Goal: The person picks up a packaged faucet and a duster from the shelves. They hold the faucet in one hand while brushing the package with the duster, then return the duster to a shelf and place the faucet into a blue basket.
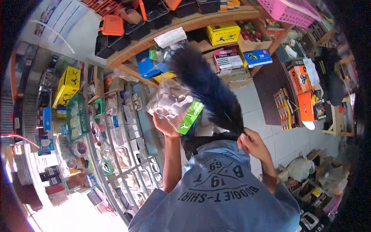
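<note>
My left hand [166, 125] is closed around the lower edge of a clear plastic package [170, 102]. Inside it is a pale, branching fitting whose exact kind I cannot make out. A bright green label [190, 117] runs along the package's right side. In my right hand [250, 141], fingers wrapped round its narrow end, is a dark feather duster [212, 91]. Its blue-black feathers slant up and left, the blurred tip beside the top of the package. The duster's grip is mostly hidden by my fingers.
Ahead stands a wooden shelf [185, 26] with yellow boxes [223, 33], a blue box [258, 57] and black bins. A glass display case [127, 127] full of small packaged goods lines the left. At right, orange boxes [299, 79] sit on a brown surface, above more cluttered goods.
</note>
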`<state>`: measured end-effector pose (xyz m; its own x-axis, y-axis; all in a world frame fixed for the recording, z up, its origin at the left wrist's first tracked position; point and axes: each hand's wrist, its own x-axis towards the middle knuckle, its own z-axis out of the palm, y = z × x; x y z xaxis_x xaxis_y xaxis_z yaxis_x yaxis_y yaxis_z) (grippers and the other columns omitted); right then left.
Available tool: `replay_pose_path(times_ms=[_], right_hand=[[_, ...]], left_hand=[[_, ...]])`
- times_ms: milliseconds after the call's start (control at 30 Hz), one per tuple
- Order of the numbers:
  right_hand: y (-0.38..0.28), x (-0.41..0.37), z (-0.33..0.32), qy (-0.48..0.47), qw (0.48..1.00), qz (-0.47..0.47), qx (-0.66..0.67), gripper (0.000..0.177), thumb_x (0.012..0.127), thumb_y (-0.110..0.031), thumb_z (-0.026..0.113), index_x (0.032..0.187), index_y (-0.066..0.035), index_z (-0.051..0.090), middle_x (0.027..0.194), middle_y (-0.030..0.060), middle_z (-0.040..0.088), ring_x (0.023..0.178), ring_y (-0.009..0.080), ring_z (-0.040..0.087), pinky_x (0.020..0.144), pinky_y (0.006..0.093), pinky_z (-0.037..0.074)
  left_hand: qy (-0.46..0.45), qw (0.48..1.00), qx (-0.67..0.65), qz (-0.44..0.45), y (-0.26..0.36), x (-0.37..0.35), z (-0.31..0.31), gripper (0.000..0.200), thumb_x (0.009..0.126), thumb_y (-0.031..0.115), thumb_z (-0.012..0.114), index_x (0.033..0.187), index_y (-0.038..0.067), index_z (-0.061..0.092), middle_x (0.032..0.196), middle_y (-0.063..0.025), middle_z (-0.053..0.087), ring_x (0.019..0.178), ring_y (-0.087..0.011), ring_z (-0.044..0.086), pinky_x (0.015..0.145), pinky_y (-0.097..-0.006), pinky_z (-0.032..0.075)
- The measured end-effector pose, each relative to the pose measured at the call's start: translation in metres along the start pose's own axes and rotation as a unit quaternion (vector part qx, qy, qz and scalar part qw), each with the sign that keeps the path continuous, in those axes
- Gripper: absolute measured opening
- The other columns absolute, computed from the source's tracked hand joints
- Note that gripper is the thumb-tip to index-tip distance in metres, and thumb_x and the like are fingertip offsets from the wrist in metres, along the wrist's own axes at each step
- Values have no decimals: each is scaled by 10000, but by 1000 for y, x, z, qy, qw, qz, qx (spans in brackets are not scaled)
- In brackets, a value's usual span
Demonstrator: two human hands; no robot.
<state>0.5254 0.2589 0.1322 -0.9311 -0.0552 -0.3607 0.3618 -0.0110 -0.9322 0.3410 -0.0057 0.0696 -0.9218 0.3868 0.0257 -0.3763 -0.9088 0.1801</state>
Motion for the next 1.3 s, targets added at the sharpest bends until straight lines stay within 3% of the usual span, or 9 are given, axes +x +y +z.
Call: replay_pose_path(times_ms=[100, 200, 333, 467, 667, 900, 1033, 1067, 1300], right_hand=[[-3, -2, 8, -11, 994, -20, -109, 253, 960, -218, 510, 809, -18, 551, 596, -23, 498, 495, 37, 393, 449, 237, 317], [13, 1, 19, -19, 979, -45, -199, 263, 944, -256, 553, 863, -7, 538, 577, 40, 480, 515, 79, 403, 472, 268, 346], [26, 11, 30, 42, 992, -51, -110, 240, 923, -232, 592, 897, 3, 551, 584, 49, 410, 530, 90, 384, 482, 282, 346], [18, 15, 29, -6, 978, -105, -181, 243, 923, -225, 593, 908, 16, 563, 605, 52, 414, 551, 78, 386, 493, 266, 350], [23, 22, 23, 5, 983, -74, -166, 246, 910, -197, 605, 1019, 24, 604, 614, 20, 414, 569, 68, 390, 506, 242, 354], [32, 24, 18, -7, 975, -92, -202, 311, 889, -202, 633, 1131, -7, 629, 680, 80, 604, 545, 99, 472, 513, 267, 408], [28, 24, 17, -4, 968, -129, -215, 308, 887, -200, 638, 1116, 6, 635, 620, 50, 536, 530, 82, 432, 497, 253, 379], [30, 25, 16, -4, 968, -130, -215, 308, 887, -200, 638, 1116, 6, 635, 620, 50, 536, 530, 82, 432, 497, 253, 379], [40, 24, 1, -26, 971, -136, -194, 327, 891, -226, 646, 1121, 8, 633, 600, -24, 433, 542, 40, 372, 473, 231, 331]], left_hand=[[-136, 988, -71, -33, 7, 8, -3, 683, 850, 513, 509, 1386, 100, 420, 1419, -122, 417, 1300, -361, 381, 1094, -562, 252], [74, 971, 166, 156, -2, 7, 4, 750, 824, 587, 478, 1399, 108, 414, 1435, -125, 397, 1312, -337, 372, 1081, -514, 285], [-217, 975, -36, -24, 7, 8, -11, 771, 811, 645, 502, 1374, 121, 446, 1378, -88, 474, 1234, -328, 448, 1051, -508, 323], [159, 915, 209, 305, 5, 18, -22, 781, 777, 699, 510, 1335, 154, 474, 1383, -71, 467, 1300, -307, 385, 1043, -629, 258], [-151, 987, -45, 42, 29, 7, -29, 840, 787, 751, 431, 1371, 148, 433, 1352, -70, 497, 1167, -309, 522, 960, -590, 397], [75, 986, -84, 122, 19, 10, 47, 834, 790, 737, 455, 1272, 61, 537, 1334, -146, 506, 1145, -339, 526, 1012, -525, 380], [-295, 949, 55, 93, 44, 24, -36, 860, 809, 747, 406, 1291, 43, 511, 1284, -147, 543, 1166, -335, 500, 1023, -518, 352], [75, 988, 1, 136, 24, 9, 33, 870, 794, 752, 423, 1323, 63, 478, 1307, -134, 526, 1173, -339, 492, 1010, -544, 349], [20, 992, 0, 123, 29, 9, 19, 934, 786, 750, 438, 1390, 40, 382, 1364, -180, 461, 1243, -368, 425, 1063, -539, 303]])
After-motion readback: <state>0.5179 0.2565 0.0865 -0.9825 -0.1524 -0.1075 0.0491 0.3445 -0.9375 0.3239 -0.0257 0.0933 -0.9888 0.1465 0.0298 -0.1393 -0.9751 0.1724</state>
